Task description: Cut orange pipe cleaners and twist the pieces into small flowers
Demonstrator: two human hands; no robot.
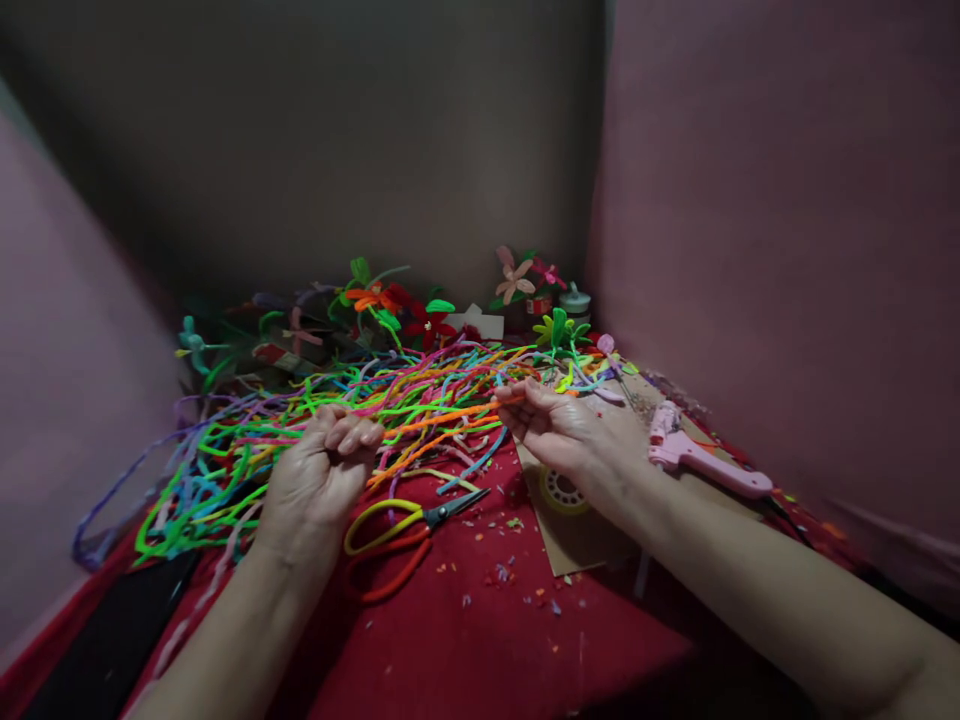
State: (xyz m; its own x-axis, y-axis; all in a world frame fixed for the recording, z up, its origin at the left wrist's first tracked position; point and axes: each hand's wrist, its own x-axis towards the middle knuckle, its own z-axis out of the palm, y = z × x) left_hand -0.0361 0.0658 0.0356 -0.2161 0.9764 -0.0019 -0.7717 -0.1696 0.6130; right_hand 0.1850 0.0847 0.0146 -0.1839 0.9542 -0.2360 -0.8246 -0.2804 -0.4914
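Note:
An orange pipe cleaner (442, 416) runs between my two hands, above a heap of loose pipe cleaners. My left hand (319, 470) is closed around its left end. The fingertips of my right hand (551, 425) pinch its other end. Behind and to the left lies the heap of multicoloured pipe cleaners (225, 450), mostly green, pink, orange and blue. Just below and between the hands, scissors (427, 520) with one yellow and one red handle lie on the red cloth, blades pointing right.
A pink glue gun (705, 460) lies on cardboard (559, 540) to the right, near a yellow tape roll (564, 492). Pipe-cleaner flowers (375, 297) stand along the back wall. Small fuzz scraps dot the red cloth (480, 650). A black flat object (112, 640) lies front left.

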